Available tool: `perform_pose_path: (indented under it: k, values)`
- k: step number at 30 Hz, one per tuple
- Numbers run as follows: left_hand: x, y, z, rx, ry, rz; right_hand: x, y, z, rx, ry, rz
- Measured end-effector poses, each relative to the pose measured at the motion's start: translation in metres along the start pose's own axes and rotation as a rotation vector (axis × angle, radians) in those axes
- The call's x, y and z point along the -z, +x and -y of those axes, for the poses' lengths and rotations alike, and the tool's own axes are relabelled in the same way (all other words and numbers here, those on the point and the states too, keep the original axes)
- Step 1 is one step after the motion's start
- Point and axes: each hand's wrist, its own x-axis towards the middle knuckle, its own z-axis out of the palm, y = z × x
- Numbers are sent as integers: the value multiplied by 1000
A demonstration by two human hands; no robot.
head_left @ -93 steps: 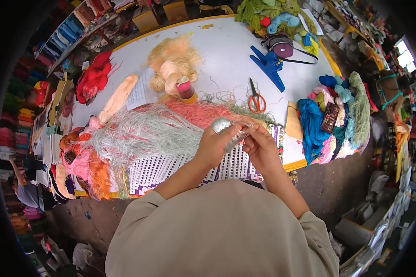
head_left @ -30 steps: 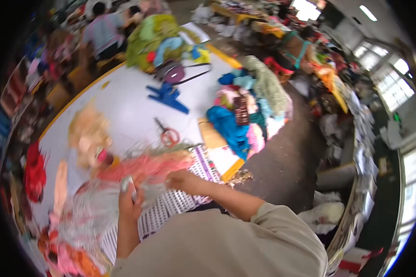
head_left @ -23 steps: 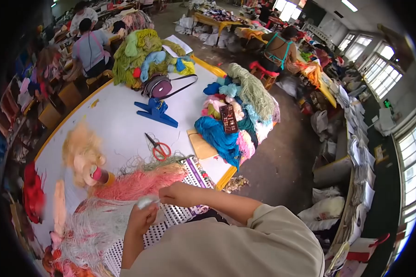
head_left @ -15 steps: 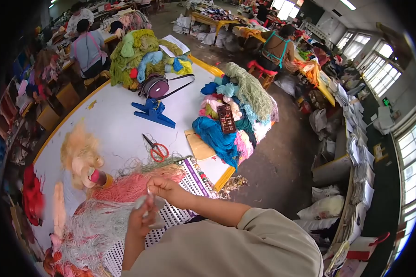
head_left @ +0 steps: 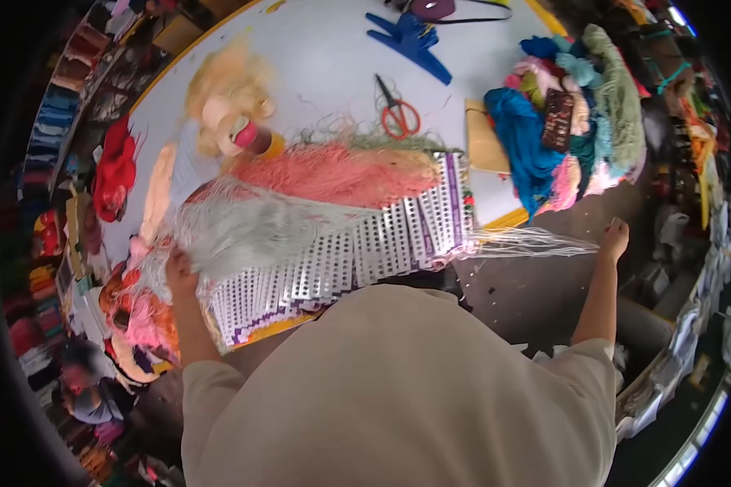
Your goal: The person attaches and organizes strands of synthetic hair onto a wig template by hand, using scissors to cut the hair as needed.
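My right hand (head_left: 616,238) is out at the far right, past the table edge, with its fingers closed on the end of a bundle of white thread (head_left: 536,242). The strands run nearly level from the cards to that hand. On the left, my left hand (head_left: 183,272) is at the edge of a loose heap of pale grey-white thread (head_left: 260,227); its fingers are blurred. Under the threads lie overlapping white cards (head_left: 357,260) with rows of dark holes and purple strips. Coral-pink thread (head_left: 333,174) lies across their far side.
Red-handled scissors (head_left: 400,118), a blue plastic clamp-like piece (head_left: 410,45) and a brown envelope (head_left: 486,138) lie on the white table (head_left: 317,69). Colored yarn skeins (head_left: 516,138) bearing a dark patterned phone-like object (head_left: 557,120) are at right. A pink-ended thread cone (head_left: 256,136) is at left.
My hands were close together over the cards; now they are wide apart, right hand drawing white thread rightward, left over the pale heap. The view has tilted down.
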Motion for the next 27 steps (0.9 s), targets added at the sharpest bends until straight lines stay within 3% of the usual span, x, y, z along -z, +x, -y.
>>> perform_pose_path:
  k: [1, 2, 4, 5, 7, 10, 13, 16, 20, 23, 25, 26, 27]
  values:
    - [-10, 10, 26, -63, 403, -150, -14, -16, 18, 32, -72, 43]
    - [-60, 5, 61, 87, 395, -167, -43, -13, -13, 451, -263, 73]
    - [-157, -12, 105, 135, 284, -250, -54, -78, 98, 499, -468, 247]
    - [-166, -10, 100, 61, 375, -289, -56, -89, 119, 539, -487, 319]
    - [-155, -4, 75, -59, 506, -280, -54, -68, 106, 559, -680, 365]
    - [-119, 0, 2, -310, 658, -526, -25, -31, 85, 600, -766, 263]
    - [-82, -8, -67, -454, 648, -477, -2, 5, 74, 536, -884, 267]
    - [-94, -17, -88, -649, 927, -820, 9, 31, 71, 537, -872, 228]
    - [-106, -20, -75, -799, 1294, -955, -6, 37, 85, 600, -865, 189]
    - [-76, -3, -63, -683, 1314, -809, -42, 22, 85, 630, -762, 134]
    - [-105, -6, -11, -719, 1484, -795, -56, -22, 105, 692, -726, 366]
    - [-110, -6, 6, -688, 1477, -799, -64, -35, 110, 721, -873, 377]
    - [-113, -6, 22, -655, 1469, -804, -67, -54, 127, 711, -830, 380]
